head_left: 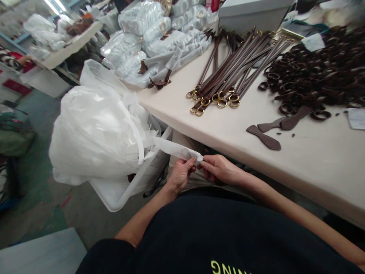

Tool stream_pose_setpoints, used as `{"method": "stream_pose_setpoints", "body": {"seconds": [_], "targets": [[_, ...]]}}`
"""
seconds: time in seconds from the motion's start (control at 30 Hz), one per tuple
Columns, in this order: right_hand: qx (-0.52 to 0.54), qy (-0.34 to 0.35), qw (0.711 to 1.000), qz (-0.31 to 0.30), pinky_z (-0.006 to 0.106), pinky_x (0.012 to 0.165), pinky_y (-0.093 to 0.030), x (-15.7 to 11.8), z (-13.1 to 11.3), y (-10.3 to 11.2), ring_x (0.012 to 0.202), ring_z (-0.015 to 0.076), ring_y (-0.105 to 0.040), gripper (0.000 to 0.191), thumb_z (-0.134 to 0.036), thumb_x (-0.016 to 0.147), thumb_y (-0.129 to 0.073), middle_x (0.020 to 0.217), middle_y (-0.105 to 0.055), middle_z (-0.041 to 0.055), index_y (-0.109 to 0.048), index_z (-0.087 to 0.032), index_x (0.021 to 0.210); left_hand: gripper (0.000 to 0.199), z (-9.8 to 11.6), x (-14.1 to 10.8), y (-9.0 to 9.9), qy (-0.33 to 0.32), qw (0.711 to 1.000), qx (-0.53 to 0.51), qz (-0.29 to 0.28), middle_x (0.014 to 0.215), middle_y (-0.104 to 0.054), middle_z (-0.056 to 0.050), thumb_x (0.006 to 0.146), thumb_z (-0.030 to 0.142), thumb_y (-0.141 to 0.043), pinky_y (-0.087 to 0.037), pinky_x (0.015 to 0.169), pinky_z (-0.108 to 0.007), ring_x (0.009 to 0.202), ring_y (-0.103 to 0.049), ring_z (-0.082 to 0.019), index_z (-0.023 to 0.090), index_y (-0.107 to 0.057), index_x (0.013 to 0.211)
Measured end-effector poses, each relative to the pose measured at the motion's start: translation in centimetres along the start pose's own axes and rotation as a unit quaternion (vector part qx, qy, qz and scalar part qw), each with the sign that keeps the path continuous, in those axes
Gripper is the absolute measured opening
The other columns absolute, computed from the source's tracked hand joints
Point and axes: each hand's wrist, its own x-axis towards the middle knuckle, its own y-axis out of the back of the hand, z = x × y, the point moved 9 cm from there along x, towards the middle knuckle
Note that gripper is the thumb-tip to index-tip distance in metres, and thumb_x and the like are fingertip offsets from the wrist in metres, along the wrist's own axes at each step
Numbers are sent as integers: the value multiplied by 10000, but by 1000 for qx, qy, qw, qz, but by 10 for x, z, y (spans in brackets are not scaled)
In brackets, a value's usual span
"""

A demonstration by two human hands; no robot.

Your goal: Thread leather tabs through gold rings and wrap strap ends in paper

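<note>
A white paper-like strip [173, 149] stretches from a big white bag to my two hands, in front of my lap. My left hand [181, 173] pinches the strip near its right end, thumb on top. Fingers bent, my right hand [218, 168] grips the very tip of the same strip. Something darker shows faintly through the strip beside my left thumb; I cannot make out what it is. The white bag [94, 125], full of similar white material, sits in a white plastic bin [116, 199] left of the table.
On the table [228, 133] lie brown leather straps [228, 72] with gold rings, a heap of brown leather loops [322, 72] and several flat leather pieces [265, 137]. Wrapped bundles [139, 26] and a grey box [253, 15] stand behind. Another person's hand [25, 59] shows far left.
</note>
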Motion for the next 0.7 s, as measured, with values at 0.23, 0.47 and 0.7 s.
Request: {"method": "stream_pose_setpoints", "body": {"seconds": [0.23,0.47,0.7], "targets": [[1,-20,997,77,235,545,-487,-98,45,64,640,148,-592,538,-521,958,-537,791,-633,31,-465,-169,1358,410,7,-13,-38,24,993,-98,-57,751,-652,-14,502,316,-960,-349,493,-163,602,-504,-61,124,-719,773],[14,18,991,132,225,515,-462,-112,55,62,585,127,-541,506,-474,973,-528,767,-606,12,-441,-196,1386,522,-46,-25,-98,134,972,-26,-191,756,-673,-42,506,380,-955,-356,492,-190,579,-527,-79,115,-768,915],[1,39,993,114,290,667,-559,-104,47,72,764,200,-646,568,-523,940,-559,918,-681,78,-511,-176,1387,430,-2,-17,-90,9,991,9,-131,781,-694,-51,568,395,-921,-366,528,-189,621,-517,-80,122,-792,874]]}}
